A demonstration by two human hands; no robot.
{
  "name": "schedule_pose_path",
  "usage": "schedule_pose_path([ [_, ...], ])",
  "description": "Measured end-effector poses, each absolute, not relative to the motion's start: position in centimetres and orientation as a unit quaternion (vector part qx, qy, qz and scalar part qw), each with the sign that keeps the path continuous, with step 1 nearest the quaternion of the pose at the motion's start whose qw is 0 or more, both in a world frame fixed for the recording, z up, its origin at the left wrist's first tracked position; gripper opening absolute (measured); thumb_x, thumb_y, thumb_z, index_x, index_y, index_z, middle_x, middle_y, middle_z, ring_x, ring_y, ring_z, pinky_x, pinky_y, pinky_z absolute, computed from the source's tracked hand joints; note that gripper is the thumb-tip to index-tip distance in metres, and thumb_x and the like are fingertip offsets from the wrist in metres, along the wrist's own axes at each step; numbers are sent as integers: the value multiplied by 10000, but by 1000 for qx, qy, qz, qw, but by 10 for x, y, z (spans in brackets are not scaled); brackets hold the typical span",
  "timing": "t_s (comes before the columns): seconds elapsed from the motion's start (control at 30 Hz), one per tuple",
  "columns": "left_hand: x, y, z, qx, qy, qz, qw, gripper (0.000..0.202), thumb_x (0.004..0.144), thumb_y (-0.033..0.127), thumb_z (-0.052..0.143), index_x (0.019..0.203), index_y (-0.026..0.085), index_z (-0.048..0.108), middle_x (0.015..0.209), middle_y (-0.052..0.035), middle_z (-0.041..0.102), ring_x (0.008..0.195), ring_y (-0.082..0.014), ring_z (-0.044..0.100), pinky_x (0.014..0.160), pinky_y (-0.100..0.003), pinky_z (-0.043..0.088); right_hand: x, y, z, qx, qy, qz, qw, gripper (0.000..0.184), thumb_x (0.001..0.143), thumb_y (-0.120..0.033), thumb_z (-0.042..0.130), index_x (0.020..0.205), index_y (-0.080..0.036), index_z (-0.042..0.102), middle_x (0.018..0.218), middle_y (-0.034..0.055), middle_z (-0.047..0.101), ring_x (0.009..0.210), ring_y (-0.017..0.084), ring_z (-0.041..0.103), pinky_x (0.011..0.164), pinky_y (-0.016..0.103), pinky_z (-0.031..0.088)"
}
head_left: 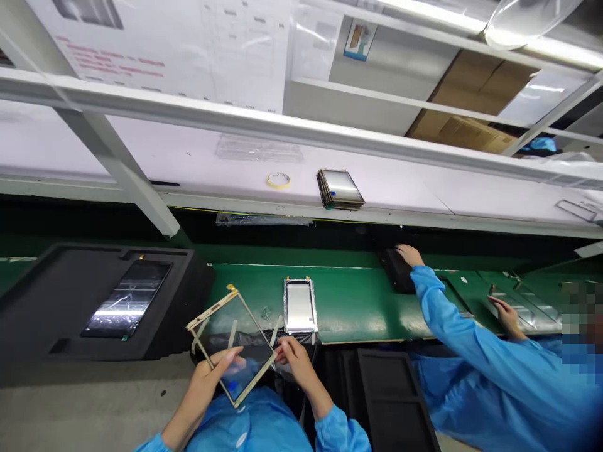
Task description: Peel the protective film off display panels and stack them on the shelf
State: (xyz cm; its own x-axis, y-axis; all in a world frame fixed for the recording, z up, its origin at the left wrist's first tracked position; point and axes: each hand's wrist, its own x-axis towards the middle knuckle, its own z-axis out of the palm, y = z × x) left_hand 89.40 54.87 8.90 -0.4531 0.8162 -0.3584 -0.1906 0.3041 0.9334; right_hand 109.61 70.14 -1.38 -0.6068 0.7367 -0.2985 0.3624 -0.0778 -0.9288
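Observation:
A clear glass panel (245, 326) with a pale border and a small gold tab at its top corner is tilted above my lap. My left hand (207, 380) grips its lower left edge, thumb lying over the glass. At the panel's right corner, the fingers of my right hand (298, 364) are pinched on the edge. A narrow pale strip (277, 328) sticks up just above those fingers; whether they hold it too is unclear. Beyond, a silver-framed screen part (299, 306) lies on the green bench (348, 307).
On the left, a dark display (129, 298) rests on black foam (42, 301). The shelf above holds stacked panels (342, 188) and a tape roll (279, 180). Black trays (393, 402) stand at lower right. A co-worker's blue sleeve (452, 320) reaches over the bench to a black block (398, 270).

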Motion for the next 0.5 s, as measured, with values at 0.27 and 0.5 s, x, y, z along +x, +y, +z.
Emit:
schedule_pose_path([
  [0.27, 920, 602, 133, 329, 471, 593, 564, 625, 837, 651, 628, 1306, 240, 664, 1024, -102, 771, 946, -305, 703, 871, -415, 541, 1110, 726, 129, -365, -679, 503, 391, 527, 905, -449, 606, 1384, -248, 521, 756, -4, 590, 623, 173, 569, 592, 304, 467],
  [0.5, 923, 599, 101, 264, 520, 601, 546, 610, 628, 755, 751, 1000, 272, 786, 930, -101, 783, 842, -292, 722, 776, -376, 549, 1131, 924, 297, -437, -717, 280, 465, 616, 869, -420, 578, 1404, -125, 491, 719, -13, 603, 640, 180, 608, 655, 315, 496],
])
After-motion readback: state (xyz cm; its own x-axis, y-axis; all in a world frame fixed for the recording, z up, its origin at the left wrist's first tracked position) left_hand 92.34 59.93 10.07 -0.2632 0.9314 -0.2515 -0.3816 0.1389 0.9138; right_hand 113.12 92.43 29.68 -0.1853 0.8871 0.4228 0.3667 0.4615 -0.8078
